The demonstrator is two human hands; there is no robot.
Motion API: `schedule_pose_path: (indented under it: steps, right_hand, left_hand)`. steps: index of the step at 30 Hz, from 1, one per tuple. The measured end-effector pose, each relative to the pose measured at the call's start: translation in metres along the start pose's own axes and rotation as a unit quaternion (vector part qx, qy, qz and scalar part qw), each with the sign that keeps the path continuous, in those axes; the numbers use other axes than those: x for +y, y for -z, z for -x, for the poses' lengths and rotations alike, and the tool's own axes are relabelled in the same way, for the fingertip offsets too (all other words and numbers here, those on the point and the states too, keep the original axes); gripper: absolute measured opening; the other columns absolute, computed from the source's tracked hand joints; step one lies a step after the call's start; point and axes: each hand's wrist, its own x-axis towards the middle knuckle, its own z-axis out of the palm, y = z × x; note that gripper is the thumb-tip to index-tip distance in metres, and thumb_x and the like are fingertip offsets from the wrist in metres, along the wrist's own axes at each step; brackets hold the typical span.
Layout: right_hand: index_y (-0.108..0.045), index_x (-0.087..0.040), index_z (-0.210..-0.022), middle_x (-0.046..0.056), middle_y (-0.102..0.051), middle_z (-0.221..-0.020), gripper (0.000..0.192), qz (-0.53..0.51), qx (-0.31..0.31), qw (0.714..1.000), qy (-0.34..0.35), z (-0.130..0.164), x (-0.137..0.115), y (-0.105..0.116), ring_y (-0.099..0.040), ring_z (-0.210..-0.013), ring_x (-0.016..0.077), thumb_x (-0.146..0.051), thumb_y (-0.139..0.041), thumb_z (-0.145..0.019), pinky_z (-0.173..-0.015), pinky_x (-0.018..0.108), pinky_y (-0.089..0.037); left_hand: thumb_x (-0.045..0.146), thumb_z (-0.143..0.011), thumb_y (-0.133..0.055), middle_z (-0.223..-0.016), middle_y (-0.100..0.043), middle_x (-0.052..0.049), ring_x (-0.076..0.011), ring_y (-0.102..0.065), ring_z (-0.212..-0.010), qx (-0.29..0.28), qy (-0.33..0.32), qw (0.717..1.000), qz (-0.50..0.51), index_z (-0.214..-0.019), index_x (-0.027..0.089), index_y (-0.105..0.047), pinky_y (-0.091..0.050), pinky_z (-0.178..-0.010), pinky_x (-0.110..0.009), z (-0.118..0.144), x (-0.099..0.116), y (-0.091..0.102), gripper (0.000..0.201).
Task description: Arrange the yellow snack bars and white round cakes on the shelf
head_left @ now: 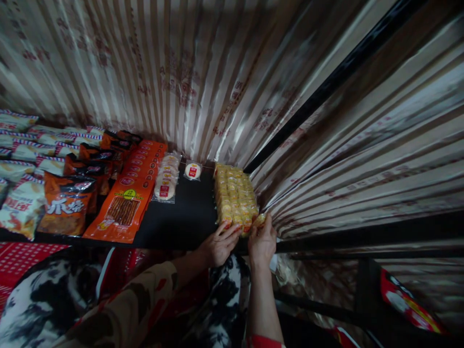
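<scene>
A block of small yellow wrapped snack packs, set out in tight rows, stands at the right end of the black shelf. My left hand lies against the front of that block, its fingers stretched out over the nearest packs. Beside the block's front right corner, my right hand pinches one small yellow snack pack between thumb and fingers. To the left are a single white round wrapped cracker and a row of similar wrapped crackers.
Orange snack strips, orange-black snack bags and white snack bags fill the shelf's left part. A printed plastic curtain hangs behind, with a black post at right. Red baskets sit below.
</scene>
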Motion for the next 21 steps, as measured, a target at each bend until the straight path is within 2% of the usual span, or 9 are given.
schedule_pose_path:
  steps: [6, 11, 16, 21]
  right_hand:
    - [-0.037, -0.013, -0.138, 0.018, -0.053, -0.105, 0.060, 0.016, -0.030, 0.999, -0.002, 0.001, 0.000, -0.006, -0.054, -0.092, 0.0293, -0.036, -0.039, -0.082, -0.078, 0.042, -0.044]
    - [-0.051, -0.009, -0.125, 0.017, -0.049, -0.101, 0.050, 0.016, -0.024, 0.999, 0.015, 0.003, 0.004, -0.012, -0.050, -0.093, 0.0274, -0.031, -0.040, -0.081, -0.081, 0.041, -0.042]
    - [-0.047, -0.008, -0.129, 0.015, -0.050, -0.095, 0.053, 0.016, -0.036, 0.999, 0.006, 0.000, 0.005, -0.013, -0.051, -0.088, 0.0267, -0.030, -0.039, -0.081, -0.082, 0.042, -0.043]
    - [-0.042, -0.004, -0.131, 0.019, -0.051, -0.100, 0.055, 0.001, -0.047, 0.999, -0.004, 0.001, 0.001, -0.009, -0.052, -0.095, 0.0287, -0.031, -0.039, -0.083, -0.084, 0.043, -0.044]
  left_hand:
    - [0.017, -0.091, -0.030, -0.143, -0.037, -0.012, -0.0258, -0.015, -0.138, 0.012, 0.023, 0.998, 0.049, -0.129, 0.012, -0.048, -0.013, -0.115, -0.049, -0.001, 0.005, 0.003, 0.043]
    - [0.017, -0.090, -0.030, -0.142, -0.037, -0.012, -0.0253, -0.015, -0.138, 0.022, 0.039, 0.998, 0.040, -0.127, 0.010, -0.050, -0.008, -0.116, -0.048, -0.002, 0.007, -0.004, 0.042]
    - [0.018, -0.090, -0.029, -0.144, -0.036, -0.009, -0.0254, -0.015, -0.138, 0.022, 0.038, 0.998, 0.041, -0.127, 0.014, -0.049, -0.008, -0.116, -0.048, -0.001, 0.005, -0.007, 0.043]
    - [0.018, -0.091, -0.029, -0.144, -0.033, -0.016, -0.0290, -0.010, -0.138, 0.008, -0.007, 1.000, 0.010, -0.129, 0.003, -0.044, -0.014, -0.113, -0.055, 0.000, 0.001, -0.002, 0.043]
